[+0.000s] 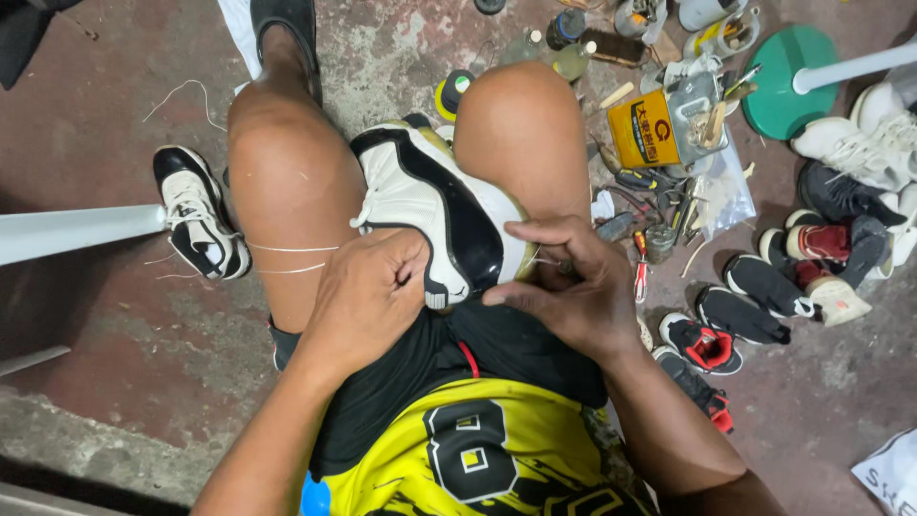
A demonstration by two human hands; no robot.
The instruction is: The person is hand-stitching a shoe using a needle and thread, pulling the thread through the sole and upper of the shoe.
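Observation:
A white and black high-top sneaker (430,205) is wedged between my knees, toe end toward me. My left hand (368,291) is closed against the sneaker's near left side, fingers curled as if pinching something small that I cannot make out. My right hand (573,282) rests on the sneaker's right side by my right thigh, thumb stretched over the glossy black toe and fingers pinching a thin item. White thread (291,250) runs across my left thigh in two strands.
A matching sneaker (199,215) lies on the floor at left beside a white bar (76,229). A yellow tin (645,129), tools, bottles (573,59) and several shoes (764,287) crowd the right side. A green round base (788,81) stands at the far right.

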